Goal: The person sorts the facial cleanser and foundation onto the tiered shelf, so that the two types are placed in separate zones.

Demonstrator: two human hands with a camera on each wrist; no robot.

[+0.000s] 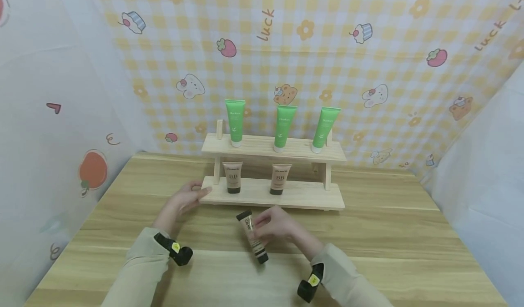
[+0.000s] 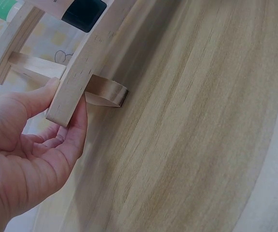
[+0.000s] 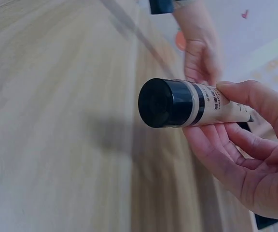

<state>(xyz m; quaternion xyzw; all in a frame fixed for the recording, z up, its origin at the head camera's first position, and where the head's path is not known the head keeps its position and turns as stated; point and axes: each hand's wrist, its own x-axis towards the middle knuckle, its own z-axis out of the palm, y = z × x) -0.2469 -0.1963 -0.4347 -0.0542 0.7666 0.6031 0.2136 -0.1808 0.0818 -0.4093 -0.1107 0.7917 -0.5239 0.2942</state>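
Observation:
My right hand (image 1: 279, 227) pinches a beige foundation tube (image 1: 248, 227) with black ends between thumb and fingers, in front of the shelf. In the right wrist view the tube's round black cap (image 3: 158, 103) points away from the palm, toward the left. My left hand (image 1: 189, 198) grips the left end of the lower board of a two-tier wooden display rack (image 1: 303, 199), thumb on top and fingers underneath. Two beige BB cream tubes (image 1: 234, 177) stand upright on that lower board, at its left and middle. Lettering on the held tube is partly covered by the fingers.
Three green tubes (image 1: 282, 127) stand on the rack's upper board (image 1: 258, 144). The rack sits toward the back of a wood-grain table (image 1: 385, 234). Behind it hangs a yellow checked cloth (image 1: 327, 79), and white cloth hangs at both sides.

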